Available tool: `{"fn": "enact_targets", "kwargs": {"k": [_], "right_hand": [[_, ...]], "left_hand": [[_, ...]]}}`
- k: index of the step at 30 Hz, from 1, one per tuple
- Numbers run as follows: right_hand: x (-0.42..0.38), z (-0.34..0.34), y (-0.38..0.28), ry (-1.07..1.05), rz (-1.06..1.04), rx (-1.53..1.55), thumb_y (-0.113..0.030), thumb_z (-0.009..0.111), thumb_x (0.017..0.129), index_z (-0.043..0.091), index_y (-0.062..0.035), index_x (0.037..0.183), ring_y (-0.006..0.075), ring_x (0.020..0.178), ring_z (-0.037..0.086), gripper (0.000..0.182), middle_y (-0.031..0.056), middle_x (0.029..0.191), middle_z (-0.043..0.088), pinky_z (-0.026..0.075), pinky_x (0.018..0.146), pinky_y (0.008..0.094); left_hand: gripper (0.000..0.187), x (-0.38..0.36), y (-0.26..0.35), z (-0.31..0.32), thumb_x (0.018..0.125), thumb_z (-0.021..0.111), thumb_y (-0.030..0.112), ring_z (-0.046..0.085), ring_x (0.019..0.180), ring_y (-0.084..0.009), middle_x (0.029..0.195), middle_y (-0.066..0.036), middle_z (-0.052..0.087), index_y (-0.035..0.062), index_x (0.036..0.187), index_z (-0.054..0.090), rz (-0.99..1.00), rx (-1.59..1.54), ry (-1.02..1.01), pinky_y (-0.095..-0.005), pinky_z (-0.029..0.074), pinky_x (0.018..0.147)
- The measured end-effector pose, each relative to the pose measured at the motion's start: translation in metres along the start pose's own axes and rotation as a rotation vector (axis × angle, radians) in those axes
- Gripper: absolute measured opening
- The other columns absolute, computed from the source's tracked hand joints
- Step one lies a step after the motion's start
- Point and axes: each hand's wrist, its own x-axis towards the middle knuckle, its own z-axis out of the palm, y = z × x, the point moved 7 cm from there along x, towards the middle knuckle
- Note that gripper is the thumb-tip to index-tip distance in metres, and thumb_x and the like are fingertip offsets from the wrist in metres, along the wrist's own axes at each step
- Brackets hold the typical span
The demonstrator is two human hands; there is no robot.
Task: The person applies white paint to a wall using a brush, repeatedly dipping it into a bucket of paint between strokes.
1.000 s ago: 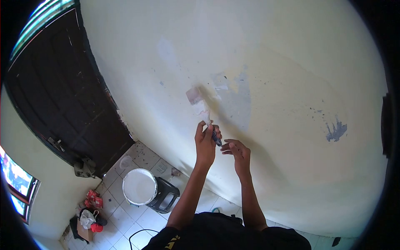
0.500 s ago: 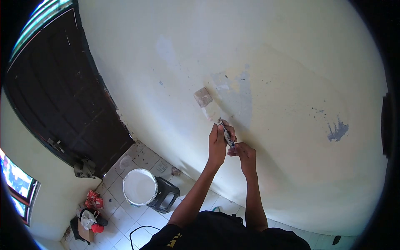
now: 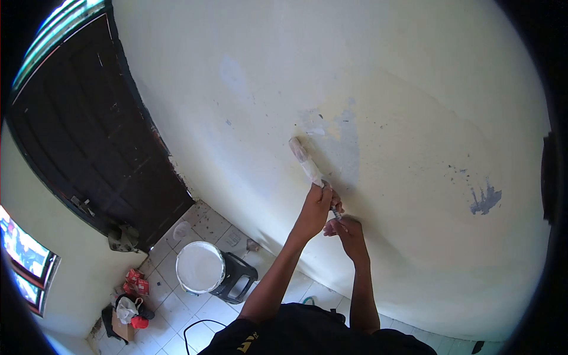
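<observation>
A paintbrush (image 3: 306, 163) with pale, paint-covered bristles points up and to the left, seen nearly edge-on in front of the patchy cream wall (image 3: 414, 106). My left hand (image 3: 318, 207) is closed round the upper part of its handle, just below the wide head. Lower down, my right hand (image 3: 348, 231) has its fingers pinched at the handle's end. Grey bare patches (image 3: 349, 148) show on the wall behind the brush.
A white-topped bucket (image 3: 200, 267) stands beside a dark plastic stool (image 3: 238, 278) on the tiled floor (image 3: 204, 222). A dark door (image 3: 89, 130) is at the left. Red packs (image 3: 137, 283) and bags lie by the left wall. A black cable (image 3: 204, 321) runs near my body.
The brush has turned from showing its broad face to nearly edge-on, and its head is slightly lower and further right. Both hands have shifted slightly down and right with it.
</observation>
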Motion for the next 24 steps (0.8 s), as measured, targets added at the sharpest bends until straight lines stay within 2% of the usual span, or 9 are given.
{"fn": "enact_targets", "kwargs": {"k": [3, 4, 6, 7, 9, 10, 14, 18, 24], "right_hand": [[0.002, 0.006, -0.001, 0.001, -0.008, -0.017, -0.016, 0.061, 0.093, 0.058, 0.0025, 0.114, 0.0195, 0.082, 0.068, 0.028, 0.0139, 0.092, 0.066, 0.056, 0.073, 0.0324], [-0.001, 0.010, -0.004, -0.002, -0.008, -0.021, -0.016, 0.061, 0.093, 0.058, 0.0025, 0.114, 0.0195, 0.082, 0.068, 0.028, 0.0139, 0.092, 0.066, 0.056, 0.073, 0.0324], [-0.005, 0.011, -0.036, 0.185, -0.269, -0.156, -0.010, 0.073, 0.081, 0.053, -0.0049, 0.126, 0.0242, 0.099, 0.064, 0.050, 0.0174, 0.114, 0.061, 0.054, 0.081, 0.0370], [-0.005, 0.014, -0.043, 0.188, -0.278, -0.156, -0.010, 0.073, 0.081, 0.053, -0.0049, 0.126, 0.0242, 0.099, 0.064, 0.050, 0.0174, 0.114, 0.061, 0.054, 0.081, 0.0370], [-0.023, 0.024, -0.077, 0.294, -0.641, -0.436, -0.008, 0.080, 0.071, 0.052, -0.0111, 0.130, 0.0309, 0.114, 0.056, 0.065, 0.0181, 0.130, 0.052, 0.051, 0.090, 0.0415], [-0.026, 0.030, -0.080, 0.300, -0.667, -0.477, -0.013, 0.081, 0.070, 0.051, -0.0118, 0.131, 0.0334, 0.116, 0.054, 0.068, 0.0162, 0.132, 0.051, 0.049, 0.092, 0.0429], [-0.031, 0.044, -0.106, 0.346, -0.868, -0.493, -0.014, 0.081, 0.069, 0.057, -0.0131, 0.125, 0.0304, 0.111, 0.056, 0.060, 0.0116, 0.129, 0.054, 0.049, 0.090, 0.0408], [-0.031, 0.072, -0.136, 0.207, -0.981, -0.784, -0.010, 0.078, 0.067, 0.066, -0.0157, 0.110, 0.0252, 0.103, 0.057, 0.045, 0.0053, 0.116, 0.061, 0.048, 0.085, 0.0392], [-0.033, 0.104, -0.172, 0.121, -1.077, -0.890, -0.007, 0.074, 0.068, 0.069, -0.0145, 0.100, 0.0214, 0.092, 0.060, 0.033, 0.0023, 0.104, 0.064, 0.048, 0.081, 0.0376]], "left_hand": [[0.016, -0.009, 0.002, -0.002, 0.102, 0.037, 0.022, 0.050, 0.069, -0.0181, 0.072, -0.004, 0.041, 0.0067, 0.098, 0.037, -0.026, -0.083, 0.006, -0.0363, 0.050, 0.070], [0.017, -0.015, 0.004, -0.002, 0.102, 0.038, 0.024, 0.053, 0.071, -0.0200, 0.074, -0.006, 0.044, 0.0074, 0.098, 0.038, -0.028, -0.271, -0.060, -0.0367, 0.050, 0.071], [0.018, -0.024, 0.010, -0.001, 0.101, 0.039, 0.026, 0.055, 0.073, -0.0219, 0.075, -0.008, 0.048, 0.0081, 0.097, 0.040, -0.013, -0.457, -0.137, -0.0371, 0.050, 0.071], [0.018, -0.031, 0.012, -0.005, 0.100, 0.038, 0.026, 0.057, 0.076, -0.0239, 0.080, -0.011, 0.053, 0.0091, 0.097, 0.041, 0.022, -0.488, -0.088, -0.0379, 0.050, 0.072], [0.018, -0.042, 0.014, -0.015, 0.099, 0.038, 0.027, 0.060, 0.080, -0.0259, 0.084, -0.013, 0.057, 0.0100, 0.097, 0.043, 0.050, -0.519, -0.039, -0.0387, 0.050, 0.072], [0.018, -0.048, 0.013, -0.020, 0.100, 0.037, 0.026, 0.061, 0.084, -0.0264, 0.089, -0.015, 0.060, 0.0101, 0.097, 0.044, 0.015, -0.525, -0.041, -0.0393, 0.050, 0.074], [0.019, -0.070, 0.008, -0.031, 0.103, 0.030, 0.021, 0.061, 0.092, -0.0247, 0.096, -0.018, 0.064, 0.0088, 0.100, 0.044, -0.078, -0.521, -0.039, -0.0390, 0.049, 0.081], [0.021, -0.084, 0.009, -0.035, 0.103, 0.031, 0.023, 0.059, 0.094, -0.0220, 0.099, -0.015, 0.062, 0.0075, 0.103, 0.045, -0.196, -0.413, -0.017, -0.0393, 0.048, 0.084], [0.037, -0.099, 0.028, -0.049, 0.103, 0.036, 0.036, 0.053, 0.103, -0.0190, 0.108, -0.008, 0.052, 0.0027, 0.111, 0.049, -0.182, -0.552, -0.129, -0.0406, 0.046, 0.089]]}}
